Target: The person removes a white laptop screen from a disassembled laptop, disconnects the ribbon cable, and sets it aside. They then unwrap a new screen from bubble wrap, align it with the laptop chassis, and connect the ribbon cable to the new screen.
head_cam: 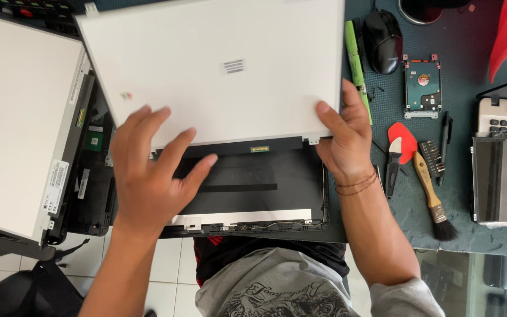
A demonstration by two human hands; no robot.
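A white laptop screen panel [218,64] lies tilted over a black laptop lid shell [265,194] at the table's near edge. My left hand [148,170] rests flat on the panel's lower left edge, fingers spread. The panel's lower right corner is gripped by my right hand [344,138], thumb on top. The shell's dark inner face and bottom hinge strip show below the panel.
A second white panel [19,123] lies at the left over a black frame. Right of the hands are a green tool [356,58], a black mouse [382,38], a hard drive [422,87], a red pick [403,141], a brush [432,194] and another laptop [506,158].
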